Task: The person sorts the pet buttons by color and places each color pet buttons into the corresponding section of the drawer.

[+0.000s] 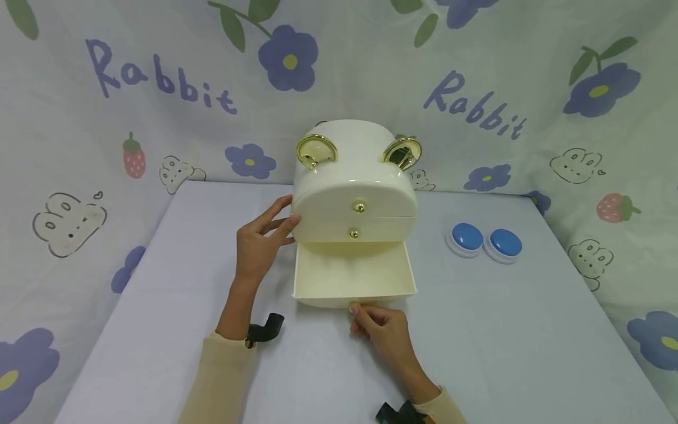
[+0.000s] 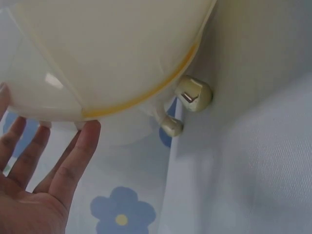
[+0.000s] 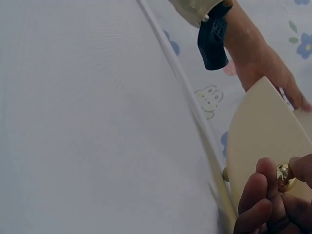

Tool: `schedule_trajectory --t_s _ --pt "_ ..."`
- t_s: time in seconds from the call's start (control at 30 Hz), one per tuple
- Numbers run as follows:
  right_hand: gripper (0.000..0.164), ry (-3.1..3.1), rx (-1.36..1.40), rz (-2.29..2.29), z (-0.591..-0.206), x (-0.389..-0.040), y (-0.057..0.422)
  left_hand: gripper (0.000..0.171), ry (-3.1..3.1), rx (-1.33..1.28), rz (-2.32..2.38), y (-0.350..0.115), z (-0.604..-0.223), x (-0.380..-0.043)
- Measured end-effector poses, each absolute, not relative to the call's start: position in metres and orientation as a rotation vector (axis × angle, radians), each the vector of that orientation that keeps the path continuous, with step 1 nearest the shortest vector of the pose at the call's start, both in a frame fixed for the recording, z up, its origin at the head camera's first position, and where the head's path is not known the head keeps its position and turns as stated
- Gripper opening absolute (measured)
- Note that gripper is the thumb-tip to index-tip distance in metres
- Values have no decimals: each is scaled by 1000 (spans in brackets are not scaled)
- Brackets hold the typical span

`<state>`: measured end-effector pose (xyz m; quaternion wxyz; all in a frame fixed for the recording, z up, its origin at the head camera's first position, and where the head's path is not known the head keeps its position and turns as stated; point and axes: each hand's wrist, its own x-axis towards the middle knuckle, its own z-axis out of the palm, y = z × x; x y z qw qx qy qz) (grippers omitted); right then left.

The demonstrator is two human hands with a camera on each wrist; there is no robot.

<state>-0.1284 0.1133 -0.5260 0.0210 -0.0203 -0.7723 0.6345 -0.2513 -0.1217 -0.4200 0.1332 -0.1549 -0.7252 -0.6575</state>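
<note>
A glossy cream drawer box (image 1: 346,147) with a rounded top and two gold-rimmed ears (image 1: 323,140) stands mid-table. Its bottom drawer (image 1: 349,271) is pulled out toward me, with nothing lying inside. The two upper drawers are closed, each with a gold knob (image 1: 359,206). My left hand (image 1: 256,247) steadies the box's left side, fingertips against the wall and fingers spread fairly straight. At the drawer's front, my right hand (image 1: 389,337) pinches its gold knob (image 3: 283,176) between thumb and fingers. Small round feet (image 2: 194,92) show under the box in the left wrist view.
Two blue-topped round push buttons (image 1: 468,237) with white bases sit side by side to the right of the box. A white cloth covers the table (image 1: 503,341). A curtain (image 1: 371,70) printed with flowers and rabbits hangs behind and around it.
</note>
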Motion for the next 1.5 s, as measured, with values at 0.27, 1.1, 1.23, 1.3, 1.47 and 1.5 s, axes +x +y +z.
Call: schedule_trajectory --t_s 0.27,1.1,1.23,1.3,1.47,1.5 --pt "31 -2396 -65 1964 -525 -121 112 47 -2100 -466 -1907 -122 -420 -251" --pt "15 -2733 -178 1482 -495 -123 227 46 -2083 -459 -1938 -122 -418 -252" --pt "29 -2588 -340 1225 -491 -150 266 45 -2086 -450 -1931 -123 -416 -252" --pt "36 -2511 -379 1130 -488 -164 282 45 -2089 -441 -1934 -124 -417 -252" --pt "54 -2467 -402 973 -486 -189 311 47 -2108 -441 -1936 -124 -420 -250" --pt "59 -2483 -409 948 -486 -192 314 47 -2107 -445 -1936 -123 -421 -249"
